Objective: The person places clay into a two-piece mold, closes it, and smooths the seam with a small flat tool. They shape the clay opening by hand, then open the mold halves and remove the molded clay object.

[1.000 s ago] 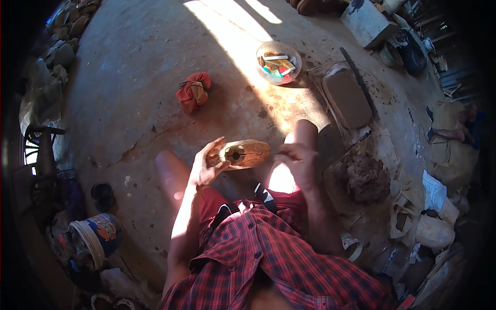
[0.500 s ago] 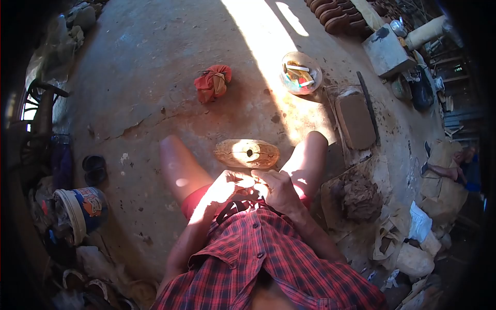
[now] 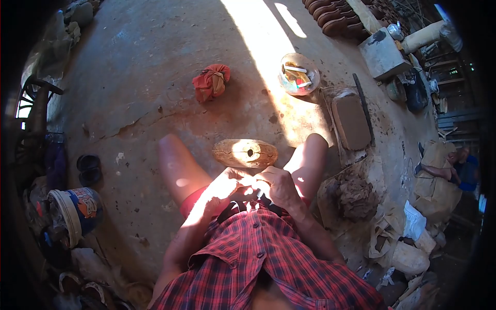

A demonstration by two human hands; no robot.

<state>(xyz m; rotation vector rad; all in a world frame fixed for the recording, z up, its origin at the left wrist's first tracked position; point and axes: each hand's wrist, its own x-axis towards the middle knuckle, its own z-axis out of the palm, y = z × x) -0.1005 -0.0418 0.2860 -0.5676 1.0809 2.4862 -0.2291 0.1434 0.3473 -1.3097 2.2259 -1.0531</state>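
Observation:
In front of my waist, my left hand and my right hand are close together, fingers curled in. Strong sunlight on the fingertips hides what they pinch, if anything. Dark straps show just below the fingers, at the waist of the red shorts. Just beyond the hands, on the floor between my knees, lies a pale wooden block with rounded ends, a dark hole in its middle and a crack along it.
A red cloth bundle and a bowl with several tools lie ahead. To the right are a brown slab and a lump of clay. A bucket and dark sandals are left. A person sits far right.
My right hand has rolled slightly and its fingers are more curled. Both hands stay together at the waist. The whole view has shifted a little; the objects on the floor have not moved.

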